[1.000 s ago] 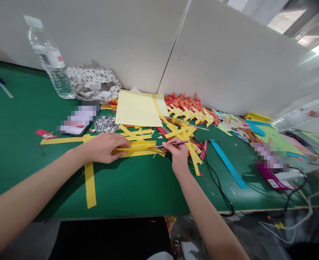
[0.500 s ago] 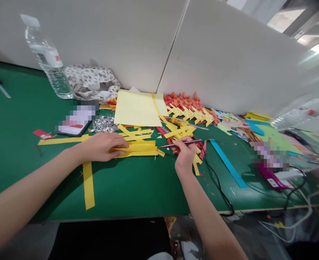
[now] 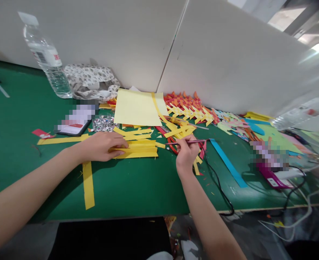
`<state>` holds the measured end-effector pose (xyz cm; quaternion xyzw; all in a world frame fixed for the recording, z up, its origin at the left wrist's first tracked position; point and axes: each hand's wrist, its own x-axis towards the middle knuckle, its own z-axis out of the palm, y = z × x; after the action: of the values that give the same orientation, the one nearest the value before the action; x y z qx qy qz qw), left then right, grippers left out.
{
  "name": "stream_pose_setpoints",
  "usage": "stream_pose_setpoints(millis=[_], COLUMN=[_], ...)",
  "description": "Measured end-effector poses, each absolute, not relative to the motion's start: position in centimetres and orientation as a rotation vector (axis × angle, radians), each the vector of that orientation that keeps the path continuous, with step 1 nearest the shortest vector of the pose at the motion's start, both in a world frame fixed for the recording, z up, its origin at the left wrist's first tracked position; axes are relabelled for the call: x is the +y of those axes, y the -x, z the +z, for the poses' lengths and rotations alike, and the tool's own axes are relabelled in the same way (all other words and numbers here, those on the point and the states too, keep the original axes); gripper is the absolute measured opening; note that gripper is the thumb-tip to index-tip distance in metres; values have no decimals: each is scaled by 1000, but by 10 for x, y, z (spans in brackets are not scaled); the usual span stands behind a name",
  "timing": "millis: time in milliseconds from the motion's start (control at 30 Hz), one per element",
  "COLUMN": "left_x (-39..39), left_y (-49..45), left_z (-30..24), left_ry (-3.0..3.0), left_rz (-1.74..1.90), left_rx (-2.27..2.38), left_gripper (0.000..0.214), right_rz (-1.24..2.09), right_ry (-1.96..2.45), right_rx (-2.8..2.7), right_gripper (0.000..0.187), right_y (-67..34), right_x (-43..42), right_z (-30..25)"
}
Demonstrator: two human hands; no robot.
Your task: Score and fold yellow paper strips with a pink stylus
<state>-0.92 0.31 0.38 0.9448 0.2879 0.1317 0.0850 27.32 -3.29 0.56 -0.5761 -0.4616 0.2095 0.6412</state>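
Note:
My left hand (image 3: 101, 145) lies on a bundle of yellow paper strips (image 3: 139, 148) on the green table (image 3: 137, 184), its fingers pressed down on the strips' left end. My right hand (image 3: 186, 152) is closed round a thin pink pen-like tool (image 3: 189, 142), held level with its tip pointing left, just right of the bundle. Under and behind that hand lies a loose heap of yellow strips (image 3: 179, 131). A pale yellow sheet (image 3: 137, 107) lies behind the bundle.
A water bottle (image 3: 45, 56) and a patterned cloth pouch (image 3: 90, 81) stand by the white partition. Woven paper fish (image 3: 192, 106) pile up at the back, a blue strip (image 3: 227, 162) and a black cable (image 3: 219, 187) run right. Long yellow strips (image 3: 88, 184) lie at the left.
My right hand has moved right with the tool, away from the bundle's end. My left hand has stayed on the strips.

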Motion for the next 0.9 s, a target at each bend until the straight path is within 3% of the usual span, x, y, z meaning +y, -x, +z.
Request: stream_pose_setpoints(millis=[267,900], left_x=[3,3], left_y=[9,9], left_z=[4,2], left_ry=[-2816,-2821], left_rz=[370,351], left_rx=[846,856], left_gripper=[25,24], right_rz=[872,927], right_ry=[1227,1250], right_rx=[-1118,-1103], right_gripper=[19,19], right_y=[-256,-253], right_x=[-38,-39], right_z=[1,-2])
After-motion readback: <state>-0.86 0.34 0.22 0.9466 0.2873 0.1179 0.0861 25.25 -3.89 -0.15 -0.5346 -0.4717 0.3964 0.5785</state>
